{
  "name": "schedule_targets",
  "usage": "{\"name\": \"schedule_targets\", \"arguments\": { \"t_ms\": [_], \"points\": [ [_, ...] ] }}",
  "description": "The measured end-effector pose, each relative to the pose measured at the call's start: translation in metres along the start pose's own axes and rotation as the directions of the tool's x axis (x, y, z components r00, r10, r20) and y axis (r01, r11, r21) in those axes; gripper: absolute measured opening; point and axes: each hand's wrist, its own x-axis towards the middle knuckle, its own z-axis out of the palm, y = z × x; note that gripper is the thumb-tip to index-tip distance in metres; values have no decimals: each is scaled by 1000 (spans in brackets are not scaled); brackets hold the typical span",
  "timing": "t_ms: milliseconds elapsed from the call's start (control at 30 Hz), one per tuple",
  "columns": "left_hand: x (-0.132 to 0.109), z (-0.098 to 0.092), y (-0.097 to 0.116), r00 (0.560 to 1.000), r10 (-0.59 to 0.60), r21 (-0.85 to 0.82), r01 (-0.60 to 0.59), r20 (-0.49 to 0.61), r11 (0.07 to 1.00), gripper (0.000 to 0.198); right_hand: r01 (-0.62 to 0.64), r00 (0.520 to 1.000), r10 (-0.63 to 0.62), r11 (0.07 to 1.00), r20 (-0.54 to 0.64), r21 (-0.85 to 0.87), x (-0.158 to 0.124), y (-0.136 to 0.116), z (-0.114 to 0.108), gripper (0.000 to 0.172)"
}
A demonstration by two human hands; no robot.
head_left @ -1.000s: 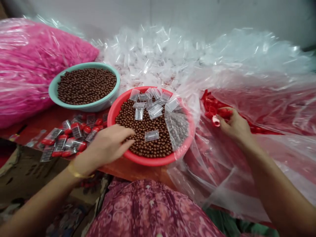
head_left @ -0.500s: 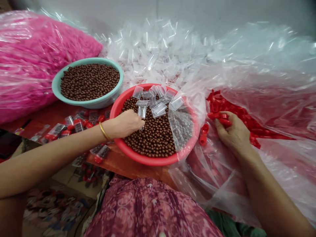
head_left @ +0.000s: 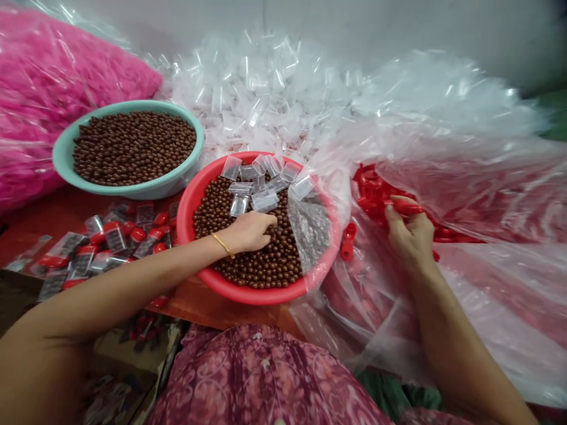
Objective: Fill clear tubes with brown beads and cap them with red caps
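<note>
My left hand (head_left: 253,231), with a gold bangle on its wrist, reaches down onto small shiny brown balls (head_left: 248,274) in a red basin (head_left: 241,295). Its fingers are curled, and whatever is in them is hidden beneath the hand. Several clear plastic boxes (head_left: 264,200) lie on the balls just beyond it. To the right, my right hand (head_left: 411,230) pinches a red plastic cap (head_left: 407,208) between thumb and fingers. That hand is at the mouth of a clear bag with many more red caps (head_left: 372,189).
A light-blue basin (head_left: 59,156) of brown balls stands back left, beside a bag of pink pieces (head_left: 80,71). Filled boxes with red caps (head_left: 115,236) lie front left. Clear boxes (head_left: 248,100) are heaped behind. Plastic sheeting (head_left: 319,268) overlaps the red basin's right side.
My left hand has moved right and slightly down over the balls, its fingers less tightly bunched. My right hand still holds red plastic, now one cap at the fingertips. The view has shifted right.
</note>
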Motion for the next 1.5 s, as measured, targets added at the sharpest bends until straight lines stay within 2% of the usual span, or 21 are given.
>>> {"name": "schedule_targets", "arguments": {
  "t_ms": [67, 167, 233, 300, 367, 433, 533, 600, 667, 733, 833, 900, 967, 1033, 1100, 1167, 1233, 1333, 1367, 1433, 1500],
  "points": [
    [-2, -3, -8, 999, -15, -300, 1, -44, 954, 16, -24, 999, 26, 998, -44, 57, 3, -2, -6, 37],
    [-10, -10, -15, 995, -41, -689, -29, -85, 724, 19, 14, 998, -19, 996, -67, -85, 6, -10, -20, 32],
    [-17, -14, -16, 995, -58, -828, -38, -85, 560, 23, 15, 997, -41, 945, -71, -328, 7, -20, -30, 31],
    [-24, -16, -13, 994, -76, -894, -34, -76, 448, 26, -56, 998, 24, 833, -64, -550, 10, -32, -37, 34],
    [-30, -17, -9, 994, -86, -927, -24, -60, 374, 27, -131, 991, 114, 780, -67, -611, 13, -45, -40, 34],
    [-34, -15, -6, 996, -80, -952, -9, -35, 307, 30, -141, 990, 121, 833, -72, -535, 13, -57, -40, 28],
    [-38, -13, -3, 998, -62, -970, 20, 4, 244, 31, -47, 999, 39, 969, -35, -244, 5, -71, -32, 19],
    [-40, -13, -2, 997, -76, -970, 25, 7, 240, 29, -9, 999, 10, 999, 53, -37, -7, -78, -23, 22],
    [-42, -13, -3, 996, -87, -970, 44, 24, 240, 28, -51, 984, 21, 985, 177, 162, -19, -84, -15, 26],
    [-43, -13, -4, 994, -74, -970, 90, 75, 224, 30, -143, 945, 27, 930, 325, 339, -29, -90, -7, 27],
    [-43, -11, -7, 993, -44, -971, 120, 113, 206, 34, -254, 872, -12, 843, 489, 474, -35, -96, -1, 25],
    [-43, -11, -9, 996, -34, -972, 89, 83, 217, 34, -276, 849, -28, 827, 528, 489, -37, -98, 0, 24],
    [-43, -12, -13, 998, -24, -951, 57, 52, 305, 32, -283, 849, -21, 825, 528, 488, -39, -99, -1, 24],
    [-44, -15, -16, 999, -23, -840, 34, 26, 541, 28, -274, 860, -12, 831, 510, 483, -42, -97, -4, 29],
    [-43, -18, -16, 1000, -20, -555, 20, 6, 831, 23, -263, 869, -8, 841, 495, 473, -47, -94, -8, 33],
    [-41, -20, -13, 1000, -6, -210, 7, 7, 978, 21, -262, 870, -1, 846, 493, 464, -52, -91, -10, 37],
    [-33, -17, -6, 999, 15, 22, -16, 36, 1000, 22, -273, 865, 8, 846, 501, 458, -56, -89, -10, 38],
    [-17, -8, 4, 998, 54, 127, -58, 42, 990, 23, -286, 854, 3, 837, 520, 465, -62, -89, -8, 37],
    [-11, -5, 5, 998, 61, 84, -63, 31, 994, 22, -292, 851, 0, 831, 525, 473, -63, -89, -7, 37],
    [-4, -3, 3, 999, 46, -158, -45, 0, 986, 20, -308, 849, 3, 815, 528, 491, -65, -89, -5, 39],
    [-2, -5, -3, 1000, 28, -523, -29, -10, 852, 20, -327, 848, 10, 798, 531, 506, -67, -90, -4, 41]
  ]
}}
